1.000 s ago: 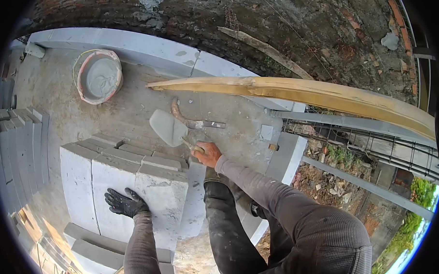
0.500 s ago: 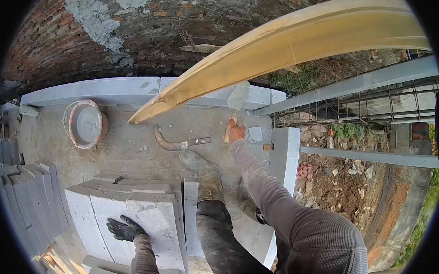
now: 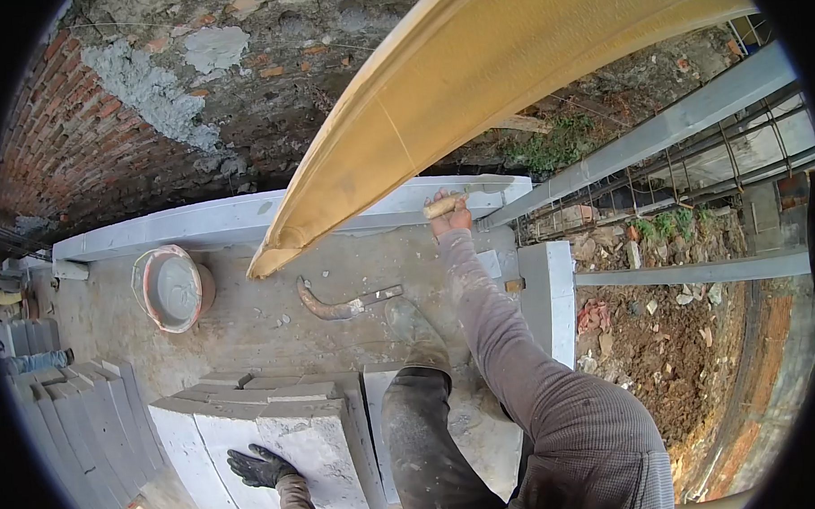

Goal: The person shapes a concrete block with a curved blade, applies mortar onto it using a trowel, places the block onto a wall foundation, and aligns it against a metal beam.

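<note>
My right hand (image 3: 449, 219), bare, is wrapped round the wooden handle of a trowel (image 3: 442, 207) over the low wall of white blocks (image 3: 388, 201). The trowel's blade is hard to make out against the wall. In a dark glove, my left hand (image 3: 260, 466) lies flat with fingers spread on a white block (image 3: 311, 442) of the stack at the lower left. On the floor between wall and stack lies a curved tool (image 3: 342, 303) with a brown handle and a metal end, near my foot. A bucket (image 3: 177, 289) of grey mortar stands left of it.
A yellow curved sheet, perhaps a hat brim (image 3: 473, 82), crosses the upper view close to the camera. More blocks (image 3: 86, 427) stand at left, near a person's blue-clothed limb (image 3: 39, 362). A grey beam (image 3: 655, 138), rebar and rubble (image 3: 672, 362) lie on the right.
My right hand has moved up from the floor side to the wall with the trowel, whose blade was plainer before. The view has shifted; my left hand still rests on the block.
</note>
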`<state>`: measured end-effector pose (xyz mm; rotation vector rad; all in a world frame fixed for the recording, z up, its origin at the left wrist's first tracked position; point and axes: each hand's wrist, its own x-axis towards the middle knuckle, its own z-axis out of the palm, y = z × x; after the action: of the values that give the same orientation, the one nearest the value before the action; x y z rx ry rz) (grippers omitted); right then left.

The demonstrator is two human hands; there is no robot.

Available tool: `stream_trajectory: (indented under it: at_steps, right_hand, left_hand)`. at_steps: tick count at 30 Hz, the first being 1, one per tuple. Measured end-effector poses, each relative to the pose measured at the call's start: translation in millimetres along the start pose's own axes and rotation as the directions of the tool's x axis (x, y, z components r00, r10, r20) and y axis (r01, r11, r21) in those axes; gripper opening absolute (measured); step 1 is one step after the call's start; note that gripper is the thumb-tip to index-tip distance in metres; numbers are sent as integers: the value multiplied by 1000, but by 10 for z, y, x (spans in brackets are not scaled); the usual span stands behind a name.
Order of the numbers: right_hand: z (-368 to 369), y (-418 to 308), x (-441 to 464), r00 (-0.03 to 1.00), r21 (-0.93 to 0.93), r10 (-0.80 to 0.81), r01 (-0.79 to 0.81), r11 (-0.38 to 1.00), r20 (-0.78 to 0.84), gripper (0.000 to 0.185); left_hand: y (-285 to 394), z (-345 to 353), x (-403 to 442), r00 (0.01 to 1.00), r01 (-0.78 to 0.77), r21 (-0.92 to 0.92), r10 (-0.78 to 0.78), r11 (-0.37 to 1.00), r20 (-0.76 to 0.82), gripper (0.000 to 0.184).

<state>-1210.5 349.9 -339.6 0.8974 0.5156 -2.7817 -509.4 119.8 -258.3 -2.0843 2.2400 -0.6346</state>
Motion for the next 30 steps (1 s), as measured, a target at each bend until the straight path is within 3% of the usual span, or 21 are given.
stream_trajectory:
  at_steps: [3,5,6,8,9,11,15,17,18,21,23,24,26,27,29,30]
  right_hand:
    - [-287,68,215,999,29,-3,4,1000,-36,34]
    - [-293,122,99,984,39,5,-12,999,181,34]
    - [-299,180,56,984,35,8,-14,999,176,34]
    - [-260,363,-22,999,-2,16,-16,1000,-42,32]
    - [-209,418,-75,999,-5,24,-25,1000,-38,32]
    - [-163,527,-216,976,13,76,-80,997,202,33]
    - [-160,837,-315,985,-67,138,-131,989,104,34]
    - [-110,950,-415,961,42,132,-147,988,244,34]
    - [-140,1016,-411,961,30,141,-153,988,238,34]
    - [-155,1197,-508,981,-52,143,-137,989,133,33]
    - [25,1258,-734,949,-11,119,-121,993,292,30]
    - [-15,1314,-749,951,-22,126,-125,992,283,30]
    - [-82,1420,-791,988,-205,112,-89,975,103,30]
    - [-89,1435,-761,987,-209,116,-92,974,107,30]
    - [-171,1501,-751,952,-77,131,-114,991,278,32]
    - [-252,1504,-776,952,-90,144,-124,988,268,32]
  left_hand:
    - [30,-72,-2,997,34,34,-37,999,72,69]
    - [66,-94,-9,997,37,44,-40,998,71,70]
    - [97,-149,-21,995,36,54,-40,998,91,69]
    - [52,-127,-20,995,25,42,-29,999,92,68]
    - [56,-109,-9,995,35,45,-39,998,91,68]
    - [22,-81,-20,998,10,19,-11,1000,54,69]
    - [82,-177,-9,994,37,23,-39,999,107,69]
    - [143,-213,32,993,42,30,-45,999,113,69]
    - [139,-218,13,992,32,36,-36,999,121,69]
    - [56,-181,-23,998,12,31,-14,999,62,68]
    - [61,-186,-13,999,-11,-2,11,1000,41,68]
    - [44,-205,-46,999,-8,6,8,1000,53,68]
    - [33,-239,-43,996,-14,14,12,1000,87,69]
    - [91,-250,-7,995,-4,11,3,1000,95,70]
    - [146,-291,6,994,8,21,-10,1000,108,69]
    - [159,-280,-11,994,0,37,-4,999,109,69]
